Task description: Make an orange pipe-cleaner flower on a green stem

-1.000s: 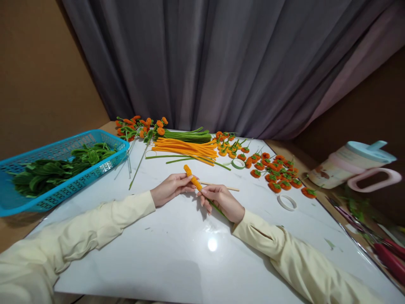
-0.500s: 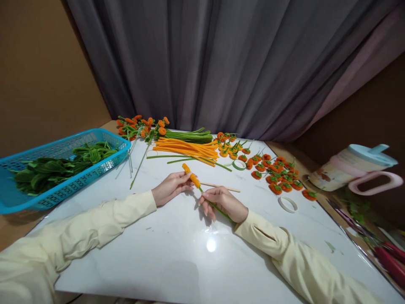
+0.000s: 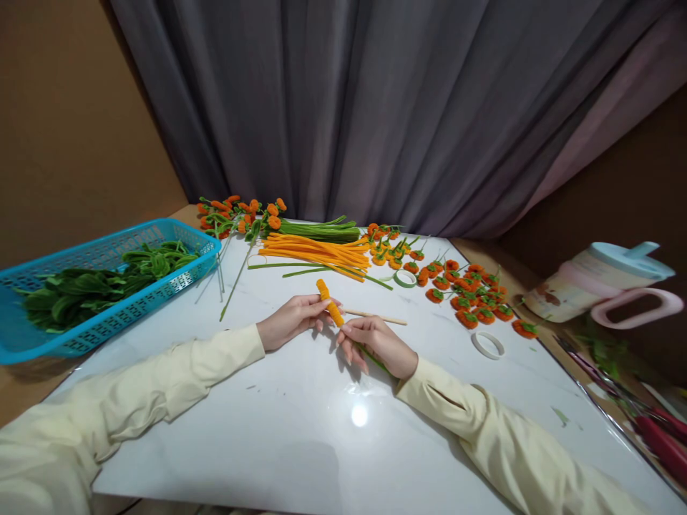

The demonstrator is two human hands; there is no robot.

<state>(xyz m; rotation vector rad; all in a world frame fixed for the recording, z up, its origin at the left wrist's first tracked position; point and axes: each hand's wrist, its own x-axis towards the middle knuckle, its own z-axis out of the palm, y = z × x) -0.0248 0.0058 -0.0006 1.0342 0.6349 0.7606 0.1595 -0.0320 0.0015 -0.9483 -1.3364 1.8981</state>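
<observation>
Between my hands, over the middle of the white table sheet, is a coiled orange-yellow pipe cleaner (image 3: 330, 306). My left hand (image 3: 296, 318) pinches it at its middle, thumb on the near side. With thumb and forefinger, my right hand (image 3: 378, 343) grips its lower end, where a green pipe cleaner (image 3: 376, 357) runs back under the palm. Part of that green stem is hidden by the right hand. A thin wooden stick (image 3: 376, 316) lies just behind my hands, its left end covered by the fingers.
Straight orange pipe cleaners (image 3: 322, 252) and green ones (image 3: 322, 230) lie at the back. Finished orange flowers (image 3: 466, 290) spread to the right, near tape rolls (image 3: 488, 345). A blue basket (image 3: 107, 307) holds green leaves; a tumbler (image 3: 580, 282) and red-handled pliers (image 3: 663, 440) are at right.
The orange coil has turned more upright and shifted slightly right, its lower end now at my right fingertips. The bit of green stem between coil and right fingers no longer shows.
</observation>
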